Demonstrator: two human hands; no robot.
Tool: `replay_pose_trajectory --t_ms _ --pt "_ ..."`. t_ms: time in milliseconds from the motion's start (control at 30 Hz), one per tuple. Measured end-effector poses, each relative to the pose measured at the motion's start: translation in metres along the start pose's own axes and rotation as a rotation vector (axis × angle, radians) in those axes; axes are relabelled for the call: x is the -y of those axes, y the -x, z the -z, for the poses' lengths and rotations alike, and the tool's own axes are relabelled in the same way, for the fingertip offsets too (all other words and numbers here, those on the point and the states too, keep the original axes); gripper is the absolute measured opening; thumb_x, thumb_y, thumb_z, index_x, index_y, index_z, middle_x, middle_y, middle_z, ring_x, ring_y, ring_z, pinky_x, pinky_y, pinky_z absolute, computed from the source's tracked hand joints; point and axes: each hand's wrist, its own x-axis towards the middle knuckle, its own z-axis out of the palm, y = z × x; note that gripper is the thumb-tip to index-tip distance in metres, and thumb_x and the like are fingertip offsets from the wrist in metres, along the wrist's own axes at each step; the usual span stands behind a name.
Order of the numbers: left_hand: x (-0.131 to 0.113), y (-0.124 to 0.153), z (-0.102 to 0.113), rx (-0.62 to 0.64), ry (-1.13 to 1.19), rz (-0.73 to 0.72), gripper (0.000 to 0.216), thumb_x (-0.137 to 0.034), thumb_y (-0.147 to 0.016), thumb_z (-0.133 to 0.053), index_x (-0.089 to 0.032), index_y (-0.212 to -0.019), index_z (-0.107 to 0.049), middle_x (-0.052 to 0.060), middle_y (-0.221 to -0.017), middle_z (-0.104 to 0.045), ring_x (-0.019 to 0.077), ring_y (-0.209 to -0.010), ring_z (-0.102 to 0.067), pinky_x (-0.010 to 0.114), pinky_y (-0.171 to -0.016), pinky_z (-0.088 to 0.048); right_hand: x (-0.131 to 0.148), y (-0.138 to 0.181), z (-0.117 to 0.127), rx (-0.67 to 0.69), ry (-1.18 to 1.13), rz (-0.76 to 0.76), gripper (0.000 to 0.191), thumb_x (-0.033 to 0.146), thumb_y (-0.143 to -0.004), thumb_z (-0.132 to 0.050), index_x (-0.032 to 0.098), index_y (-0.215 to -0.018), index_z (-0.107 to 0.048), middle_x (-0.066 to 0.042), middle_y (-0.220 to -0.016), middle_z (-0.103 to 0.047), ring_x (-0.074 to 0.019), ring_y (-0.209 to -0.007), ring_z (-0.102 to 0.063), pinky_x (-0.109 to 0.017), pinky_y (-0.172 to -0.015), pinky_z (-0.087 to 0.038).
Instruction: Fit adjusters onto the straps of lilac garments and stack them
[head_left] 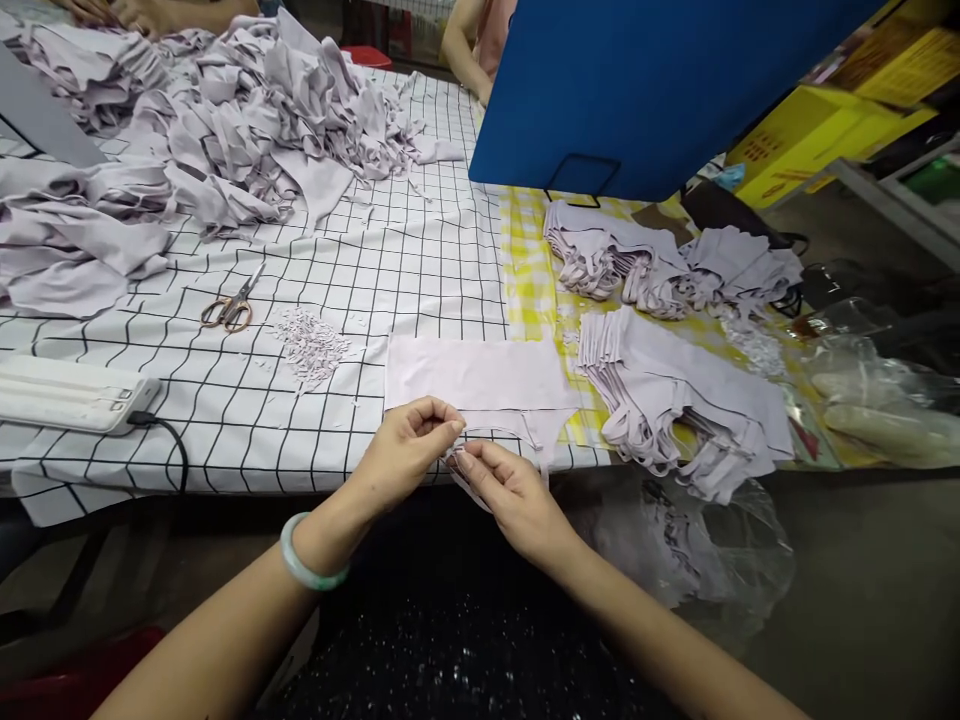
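My two hands meet at the near edge of the worktop (442, 250), working, I judge, on a narrow strap of one pale fabric piece (480, 375). Its broad part lies flat in front of me, while the strap end is raised just past the edge. My right hand (514, 495) pinches that strap between thumb and forefinger. On my left hand (409, 440), the thumb and forefinger are closed together just beside it; whether they grip cloth or a thread, I cannot tell, as it is too small. I take this to be close finger work on the strap, and the next move calls for a firm right pinch and a fine, careful touch from the left.

Now my count. One piece is under my fingers. To my right, on one yellow checked cloth (525, 300), I see one neat near stack (712, 395); behind it lie more folded pieces (600, 230), one bunch or two, I cannot say. The loose fabric heap (247, 130) at far left is too tangled to number. I count one pair of scissors (232, 305), one scatter of clippings (307, 345), one white power bank (71, 395) with one black cable (180, 450), one blue panel (600, 90), and one bangle (291, 555) on my left wrist.
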Motion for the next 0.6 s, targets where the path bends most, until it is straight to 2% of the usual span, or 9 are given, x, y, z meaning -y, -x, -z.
replay_pose_trajectory --t_ms 100,200,300,467,600 --pt "-0.002 0.0 0.006 0.078 -0.129 -0.024 0.016 -0.031 -0.082 -0.064 -0.016 -0.084 -0.062 0.0 -0.075 -0.059 0.0107 -0.065 -0.05 0.024 -0.06 -0.042 0.004 -0.001 0.001 -0.055 0.084 0.022 0.027 0.045 -0.096 -0.053 0.021 -0.095 -0.067 -0.002 -0.087 -0.066 -0.0189 -0.089 -0.06 -0.032 -0.083 -0.047" --pt "-0.003 0.002 0.01 0.101 -0.265 -0.05 0.013 -0.028 -0.081 -0.061 -0.016 -0.08 -0.063 0.001 -0.073 -0.06 0.0103 -0.062 -0.048 0.023 -0.055 -0.039 0.008 -0.002 0.005 -0.085 0.27 0.061 0.026 0.043 -0.097 -0.051 0.022 -0.093 -0.067 -0.002 -0.083 -0.066 -0.0194 -0.083 -0.06 -0.032 -0.079 -0.047" --pt "-0.004 0.003 0.013 0.096 -0.294 -0.036 0.01 -0.025 -0.078 -0.062 -0.016 -0.076 -0.062 -0.001 -0.066 -0.056 0.0091 -0.057 -0.044 0.022 -0.051 -0.034 0.007 -0.003 0.005 -0.089 0.35 0.096 0.026 0.042 -0.098 -0.05 0.022 -0.093 -0.066 -0.002 -0.081 -0.066 -0.0182 -0.076 -0.059 -0.031 -0.073 -0.045" --pt "-0.009 0.006 0.016 0.076 -0.286 -0.035 0.007 -0.023 -0.078 -0.06 -0.017 -0.074 -0.059 -0.002 -0.062 -0.053 0.0088 -0.056 -0.044 0.022 -0.05 -0.035 -0.006 0.01 -0.006 -0.05 0.291 0.07 0.027 0.042 -0.1 -0.046 0.023 -0.092 -0.063 -0.001 -0.077 -0.062 -0.0168 -0.07 -0.054 -0.029 -0.066 -0.042" --pt "-0.016 0.011 0.018 0.119 -0.444 -0.083 0.005 -0.021 -0.079 -0.06 -0.016 -0.075 -0.06 -0.002 -0.062 -0.054 0.009 -0.055 -0.045 0.022 -0.049 -0.035 -0.01 0.019 -0.011 -0.04 0.174 0.039 0.022 0.042 -0.099 -0.05 0.024 -0.106 -0.06 -0.002 -0.092 -0.065 -0.0174 -0.083 -0.058 -0.029 -0.077 -0.045"
